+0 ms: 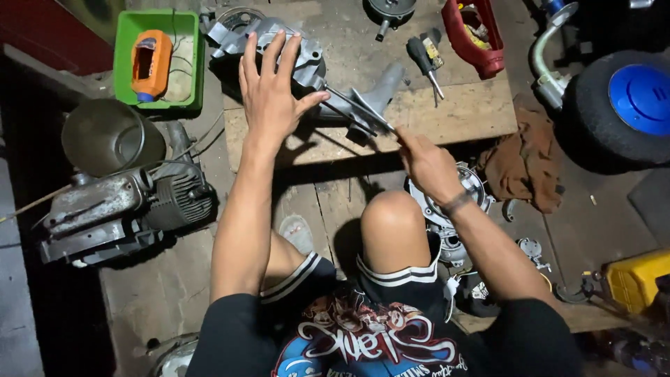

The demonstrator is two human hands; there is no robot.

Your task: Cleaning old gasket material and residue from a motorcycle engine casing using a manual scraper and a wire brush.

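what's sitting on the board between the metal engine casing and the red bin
In the head view, a black-handled screwdriver lies on the wooden board between the engine casing and the red bin.

- Dim scene with one light source overhead, brightest on the wooden board (447,112) and both forearms
- Hard dark shadows fall under the left hand (269,98), and below the board's near edge
- The left edge and the corners sink into near black
- Mild glare on the grey metal casing (307,59)
- Focus is fairly sharp at centre, softer and slightly stretched toward the edges
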